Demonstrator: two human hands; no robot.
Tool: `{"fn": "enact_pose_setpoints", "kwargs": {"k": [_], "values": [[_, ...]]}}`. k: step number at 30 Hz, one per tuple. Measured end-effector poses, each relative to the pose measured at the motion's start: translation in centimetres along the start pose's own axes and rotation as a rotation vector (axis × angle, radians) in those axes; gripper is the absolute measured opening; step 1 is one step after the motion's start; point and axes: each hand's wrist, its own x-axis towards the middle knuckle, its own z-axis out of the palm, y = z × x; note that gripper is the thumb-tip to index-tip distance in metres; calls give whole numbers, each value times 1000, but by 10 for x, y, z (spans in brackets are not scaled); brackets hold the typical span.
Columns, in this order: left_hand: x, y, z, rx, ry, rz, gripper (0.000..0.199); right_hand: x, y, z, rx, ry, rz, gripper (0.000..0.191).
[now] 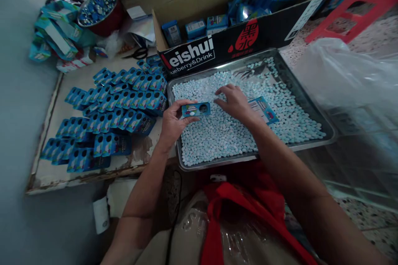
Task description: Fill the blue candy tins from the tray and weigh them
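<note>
My left hand (174, 122) is closed around a small blue candy box (195, 109), held over the left side of a metal tray (217, 166). The box has a dark round opening at its right end, and one pale candy lies against its face. Pale blue and white candies (217, 136) cover most of the tray's floor. My right hand (234, 100) hovers just right of the box, above the candies, with thumb and forefinger apart and nothing visible between them. By my right wrist, a blue printed packet (263, 110) lies on the candies.
Rows of blue candy boxes (124, 99) stand on the worn table (146, 147) at left. Behind the tray is a large cardboard carton (214, 45) with blue boxes inside. A red bowl (107, 22), black scissors (139, 53), a plastic bag (345, 70) and a red stool (351, 12) surround the area.
</note>
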Motion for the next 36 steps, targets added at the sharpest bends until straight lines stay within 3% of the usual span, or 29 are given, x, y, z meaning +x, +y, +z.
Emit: {"fn": "enact_pose_setpoints", "kwargs": {"k": [4,7,8,10,12,14,16,18,23,26,30,36], "values": [[-3,10,3,290,7,67,45,-29,-4,1,-155,-166,-155,55],[0,11,5,318,15,37,43,-49,-9,8,-308,-204,-240,78],[1,9,5,275,23,0,43,-53,-12,12,-348,-219,-263,75],[3,3,4,154,58,-66,46,-55,-17,19,-353,-258,-283,52],[1,-2,4,56,77,-84,54,-49,-19,23,-179,-234,-186,26],[-4,-7,5,-13,57,-71,59,-39,-19,23,152,-92,31,12],[-12,-9,6,-76,27,-52,60,-27,-16,20,441,72,218,21],[-18,-10,6,-137,7,-19,60,-17,-13,17,589,139,278,30],[-25,-9,-2,-221,-4,51,63,-10,-10,17,1172,145,286,42],[-25,-4,-6,-186,18,10,61,-9,-10,15,1369,83,368,55],[-19,2,5,-24,67,-103,56,-6,-21,-2,1422,138,291,56],[0,9,42,76,60,-128,48,-2,-63,-15,1362,274,47,55]]}}
